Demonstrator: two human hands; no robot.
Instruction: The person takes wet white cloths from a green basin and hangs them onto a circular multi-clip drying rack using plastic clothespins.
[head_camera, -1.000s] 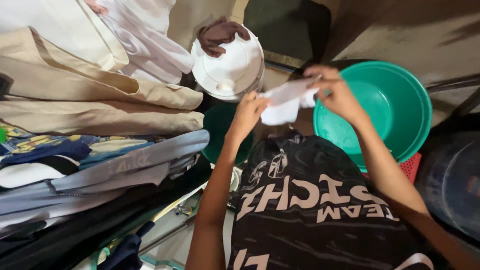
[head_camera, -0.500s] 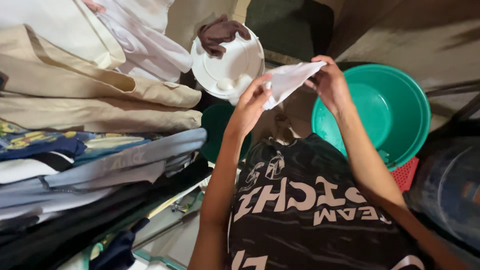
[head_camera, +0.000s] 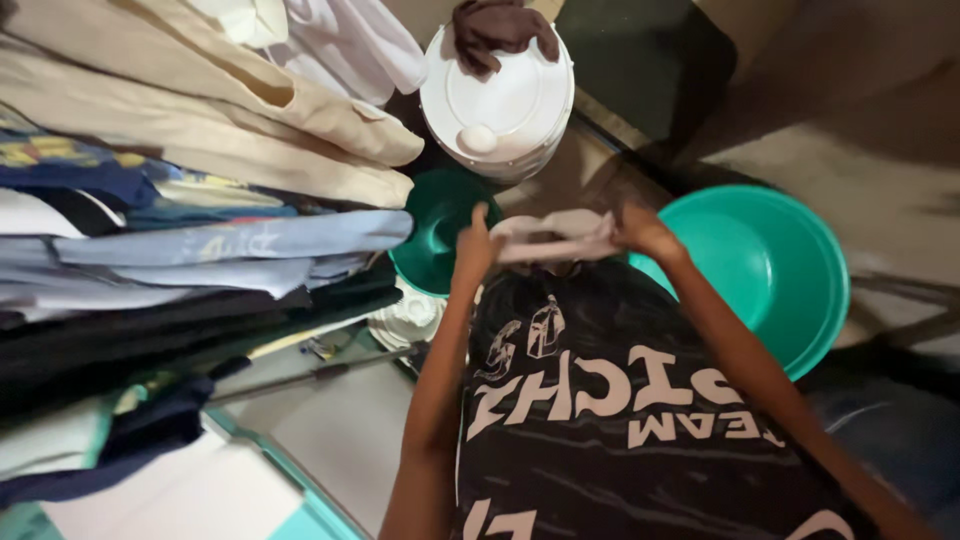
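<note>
Fingers of our left hand (head_camera: 477, 240) and right hand (head_camera: 640, 228) pinched on opposite ends of small white cloth (head_camera: 555, 238). Head view: cloth stretched between our hands, long axis left-right, above black printed garment (head_camera: 620, 420), just left of green basin (head_camera: 770, 270). Both forearms extended forward, hands level, equally near.

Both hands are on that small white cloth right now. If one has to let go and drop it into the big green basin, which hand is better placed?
Right, probably. The right hand grips the white cloth at the end beside the large green basin, almost at its rim. The left hand holds the far end, over the smaller dark green bowl.
</note>
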